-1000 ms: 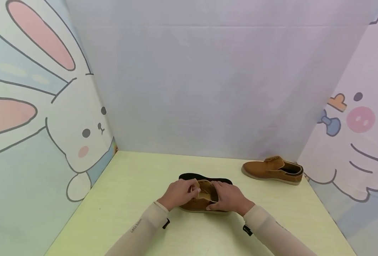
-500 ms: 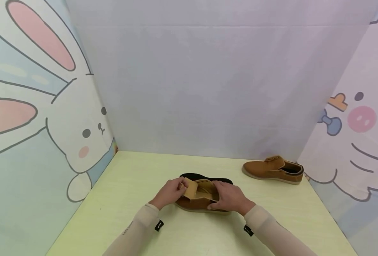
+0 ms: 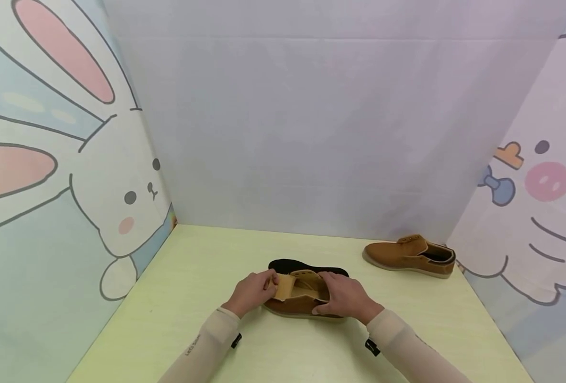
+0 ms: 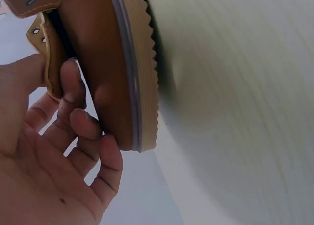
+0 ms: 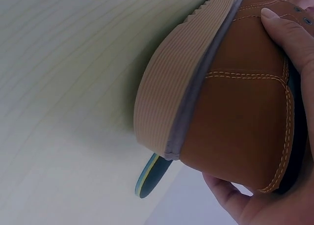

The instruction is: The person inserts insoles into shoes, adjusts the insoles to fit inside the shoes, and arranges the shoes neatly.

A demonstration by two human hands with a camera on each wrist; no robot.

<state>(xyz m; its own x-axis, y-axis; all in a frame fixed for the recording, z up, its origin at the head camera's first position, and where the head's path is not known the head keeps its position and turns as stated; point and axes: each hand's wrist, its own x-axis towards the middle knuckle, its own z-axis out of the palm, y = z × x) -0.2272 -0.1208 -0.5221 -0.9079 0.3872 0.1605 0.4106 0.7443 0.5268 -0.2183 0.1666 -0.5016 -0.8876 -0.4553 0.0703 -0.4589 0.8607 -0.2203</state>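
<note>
A brown lace-up shoe (image 3: 298, 307) without laces sits sole down on the table, toe to the left. My left hand (image 3: 253, 292) pinches its tan tongue (image 3: 285, 287), pulled back over the toe. In the left wrist view the thumb and index finger hold the tongue (image 4: 55, 65), while other fingers lie against the toe. My right hand (image 3: 349, 296) grips the collar at the heel end. The right wrist view shows that hand wrapped around the shoe's heel (image 5: 235, 122). Behind the shoe lies a black insole (image 3: 290, 265), partly hidden.
A second brown shoe (image 3: 393, 255) stands at the back right of the pale yellow table (image 3: 206, 250), toe to the left. A plain light wall hanging (image 3: 302, 133) rises behind, and cartoon-printed panels flank both sides.
My left hand has moved left, drawing the tongue back from the opening towards the toe, and the inside of the shoe shows more. The right hand has stayed at the heel.
</note>
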